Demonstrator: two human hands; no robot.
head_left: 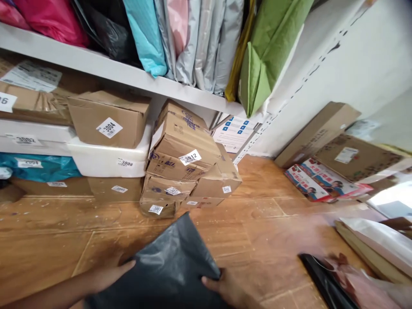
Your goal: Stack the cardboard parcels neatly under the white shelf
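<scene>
A black plastic mailing bag (167, 262) is held low in front of me, one corner pointing away toward the boxes. My left hand (107, 277) grips its left edge, thumb on top and the other fingers hidden under it. At the right edge, my right hand (227, 289) pinches the bag with its thumb over the surface; its lower part is blurred. Past the bag's tip stands a stack of cardboard boxes (183, 146), the upper one labelled 3012.
A white shelf (128, 79) holds upright mailing bags, with a green bag (270, 56) jutting over its edge. Labelled cartons (109, 120) sit below it. More boxes (357, 159) rest along the right wall. Loose parcels (334, 279) lie on the wooden floor (257, 223) at lower right.
</scene>
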